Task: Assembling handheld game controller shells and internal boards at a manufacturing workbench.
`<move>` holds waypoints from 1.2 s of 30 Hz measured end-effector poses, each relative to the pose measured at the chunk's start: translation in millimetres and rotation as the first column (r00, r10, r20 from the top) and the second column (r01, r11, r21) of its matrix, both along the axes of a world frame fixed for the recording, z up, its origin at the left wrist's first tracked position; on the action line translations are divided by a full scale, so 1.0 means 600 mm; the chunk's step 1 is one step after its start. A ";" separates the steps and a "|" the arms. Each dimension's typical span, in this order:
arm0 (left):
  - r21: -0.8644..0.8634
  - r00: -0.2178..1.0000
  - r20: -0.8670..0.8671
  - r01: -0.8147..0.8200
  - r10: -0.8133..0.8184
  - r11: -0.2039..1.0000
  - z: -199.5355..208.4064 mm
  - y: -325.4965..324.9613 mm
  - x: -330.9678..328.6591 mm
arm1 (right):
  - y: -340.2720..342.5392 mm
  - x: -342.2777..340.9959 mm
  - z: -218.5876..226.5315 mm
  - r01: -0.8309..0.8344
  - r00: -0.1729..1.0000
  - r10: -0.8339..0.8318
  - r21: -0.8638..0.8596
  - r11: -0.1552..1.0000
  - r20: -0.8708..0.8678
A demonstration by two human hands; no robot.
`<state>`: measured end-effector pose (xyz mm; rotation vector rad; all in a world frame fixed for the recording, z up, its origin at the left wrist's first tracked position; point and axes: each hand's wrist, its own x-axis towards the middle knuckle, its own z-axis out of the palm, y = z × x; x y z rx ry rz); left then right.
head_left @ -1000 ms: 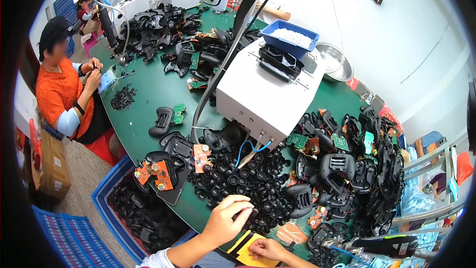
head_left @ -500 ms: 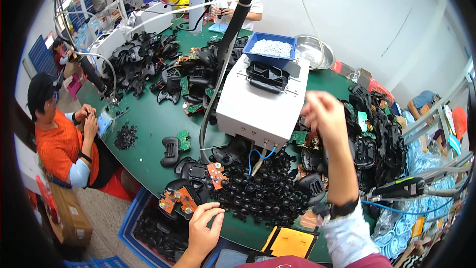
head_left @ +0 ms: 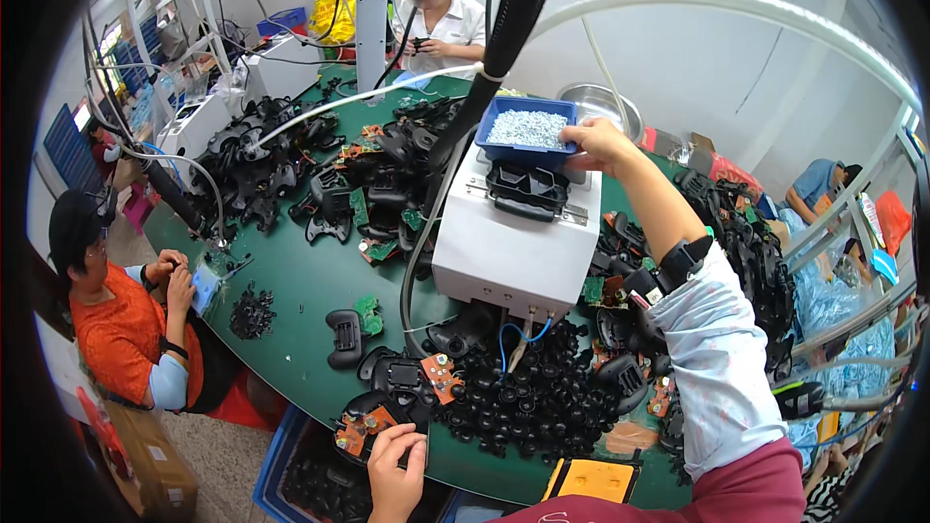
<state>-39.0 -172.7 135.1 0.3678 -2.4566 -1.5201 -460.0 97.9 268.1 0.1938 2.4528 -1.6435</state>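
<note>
My right hand (head_left: 601, 143) reaches over the white box-shaped machine (head_left: 513, 257) and is closed on the right rim of a small blue tray (head_left: 526, 150). The tray rests at the back of the machine's top, filled with tiny pale pieces (head_left: 528, 124). Just in front of it sits a black holder (head_left: 526, 192) with a hollow shape. At the near table edge, my left hand (head_left: 395, 473) hovers with loosely bent fingers apart, beside an orange circuit board (head_left: 363, 429); nothing shows in it. A heap of small black round parts (head_left: 528, 392) lies in front of the machine.
Black controller shells (head_left: 257, 160) pile up on the green table (head_left: 320, 266). A metal bowl (head_left: 605, 105) stands behind the machine. A yellow pad (head_left: 591, 479) lies at the near edge, and a blue bin (head_left: 276, 460) is below. Co-workers sit left and far.
My right hand has moved up and away from me, from beside the machine to the blue tray's rim. My left hand stays near the table edge. The view has shifted slightly.
</note>
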 end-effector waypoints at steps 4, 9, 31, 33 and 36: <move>-0.046 1.000 -0.012 0.010 -0.011 0.999 0.004 -0.004 -0.009 | -0.007 -0.016 -0.022 0.037 0.997 -0.049 -0.169 0.985 -0.065; -0.096 0.996 0.009 0.093 -0.092 0.991 -0.050 -0.034 0.027 | 0.010 -0.006 -0.010 0.120 0.984 -0.158 -0.355 0.927 -0.080; -0.213 0.944 -0.127 0.274 -0.305 0.938 0.067 -0.027 -0.050 | 0.158 0.587 -0.101 0.125 0.992 -0.125 -0.242 0.962 0.017; -0.246 0.913 -0.171 0.324 -0.370 0.913 0.085 -0.029 -0.096 | 0.186 0.661 -0.143 0.147 0.982 -0.115 -0.228 0.962 0.149; -0.372 0.860 -0.234 0.352 -0.454 0.859 0.126 -0.029 -0.156 | 0.219 0.757 -0.207 0.191 0.949 -0.110 -0.265 0.945 0.295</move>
